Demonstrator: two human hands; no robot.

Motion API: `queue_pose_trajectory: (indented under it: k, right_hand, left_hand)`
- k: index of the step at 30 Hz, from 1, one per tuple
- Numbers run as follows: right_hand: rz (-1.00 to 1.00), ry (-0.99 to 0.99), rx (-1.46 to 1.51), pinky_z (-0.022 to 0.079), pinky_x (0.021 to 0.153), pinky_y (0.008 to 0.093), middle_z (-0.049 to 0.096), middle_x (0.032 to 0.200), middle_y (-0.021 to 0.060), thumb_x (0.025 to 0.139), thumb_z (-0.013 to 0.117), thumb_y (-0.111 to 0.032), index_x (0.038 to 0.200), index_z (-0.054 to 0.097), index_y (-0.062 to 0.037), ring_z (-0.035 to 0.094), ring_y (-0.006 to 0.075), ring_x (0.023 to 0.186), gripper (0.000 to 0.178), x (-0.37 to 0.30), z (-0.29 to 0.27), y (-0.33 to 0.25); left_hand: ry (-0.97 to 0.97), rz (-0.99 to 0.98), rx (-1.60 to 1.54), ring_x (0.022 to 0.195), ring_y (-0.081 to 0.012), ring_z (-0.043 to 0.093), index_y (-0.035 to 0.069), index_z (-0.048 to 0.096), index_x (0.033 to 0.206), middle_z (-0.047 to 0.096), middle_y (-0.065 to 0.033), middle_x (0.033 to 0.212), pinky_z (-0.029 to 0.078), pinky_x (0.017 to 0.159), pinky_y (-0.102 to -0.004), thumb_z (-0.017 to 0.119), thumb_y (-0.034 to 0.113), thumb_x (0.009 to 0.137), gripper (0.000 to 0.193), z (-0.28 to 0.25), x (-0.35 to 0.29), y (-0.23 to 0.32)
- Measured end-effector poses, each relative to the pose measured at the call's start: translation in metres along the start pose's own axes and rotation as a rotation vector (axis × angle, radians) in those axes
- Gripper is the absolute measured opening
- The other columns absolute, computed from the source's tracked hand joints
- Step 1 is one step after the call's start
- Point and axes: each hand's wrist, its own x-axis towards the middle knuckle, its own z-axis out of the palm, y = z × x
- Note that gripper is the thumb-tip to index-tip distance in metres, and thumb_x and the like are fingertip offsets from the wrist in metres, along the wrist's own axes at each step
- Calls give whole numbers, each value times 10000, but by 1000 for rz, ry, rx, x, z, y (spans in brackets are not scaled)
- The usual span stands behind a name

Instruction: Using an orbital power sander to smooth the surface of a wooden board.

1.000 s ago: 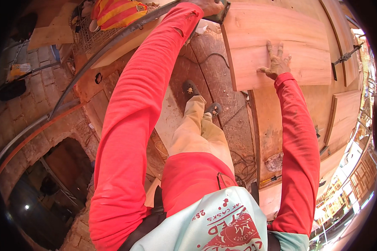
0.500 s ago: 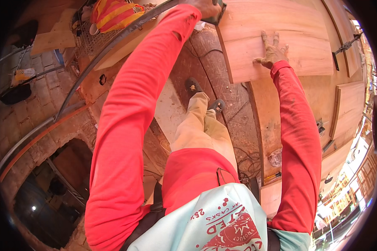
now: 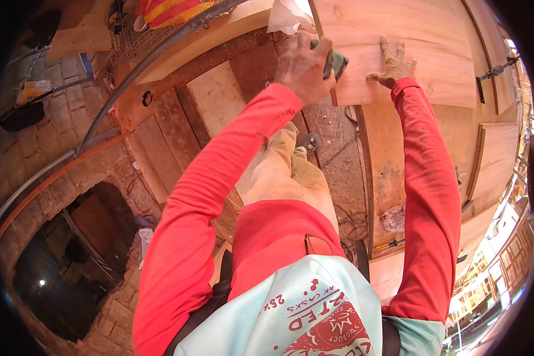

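Observation:
A wide reddish wooden board (image 3: 424, 44) lies on the workbench (image 3: 421, 142) at the upper right. My left hand (image 3: 305, 68) is at the board's left edge, its fingers wrapped round a green, block-shaped tool (image 3: 338, 63) that looks like a small sander. The hand hides most of the tool. On the board's near part my right hand (image 3: 394, 65) rests palm down with fingers spread, holding nothing. Dust coats its fingers.
A black clamp (image 3: 495, 70) sits at the bench's right side, near smaller boards (image 3: 495, 157). A screwdriver (image 3: 388, 245) and crumpled clear plastic (image 3: 393, 218) lie nearer. Cords (image 3: 353, 222) trail on the floor; a dark bent bar (image 3: 142, 65) curves across the left.
My left hand has come nearer along the board's left edge with the green tool. My right hand stays spread on the board, shifted slightly in view.

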Motion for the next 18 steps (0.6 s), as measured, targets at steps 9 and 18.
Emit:
queue_pose_trajectory:
  k: [9,18]
  right_hand:
    - [-34,23,-44,155,1209,606,3,1658,238,651,832,-640,1597,-15,-406,372,465,1422,1291,-1,-3,-3]
    - [36,-37,75,378,1061,708,-41,1689,65,719,845,-538,1578,13,-467,137,561,1467,1199,-8,-7,-2]
  left_hand:
    - [30,-50,-179,948,-361,604,157,460,1233,461,-157,1096,566,702,-473,786,210,707,621,18,-96,37]
    - [43,-107,-103,964,-374,609,168,482,1252,475,-158,1092,564,717,-478,782,222,712,619,5,-36,30]
